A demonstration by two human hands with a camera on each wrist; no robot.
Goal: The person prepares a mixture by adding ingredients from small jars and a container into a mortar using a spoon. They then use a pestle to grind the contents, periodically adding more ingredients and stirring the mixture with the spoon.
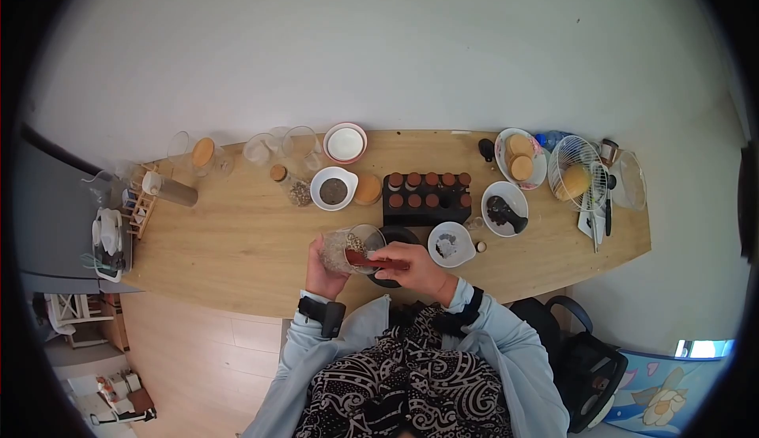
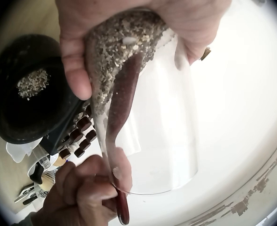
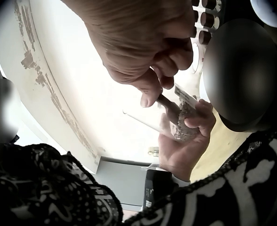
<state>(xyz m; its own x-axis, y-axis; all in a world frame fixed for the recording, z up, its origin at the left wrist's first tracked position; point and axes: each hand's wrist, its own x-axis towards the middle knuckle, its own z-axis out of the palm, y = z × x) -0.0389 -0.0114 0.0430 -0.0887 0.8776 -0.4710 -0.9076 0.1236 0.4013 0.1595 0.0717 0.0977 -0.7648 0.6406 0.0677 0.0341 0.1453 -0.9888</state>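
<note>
Tipped this far over the near edge of the table (image 1: 237,232), the glass jar (image 1: 348,248) could spill its seeds past the black bowl (image 1: 393,236) if the spoon (image 2: 122,117) drags too hard. The left hand (image 1: 322,268) curls its fingers round the jar; the right hand (image 1: 415,268) pinches the spoon handle, scraping inside.

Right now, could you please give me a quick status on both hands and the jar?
Left hand holds glass jar tilted. Right hand grips dark red spoon inside, in the seeds. Black bowl just beyond; nothing blocking.
</note>
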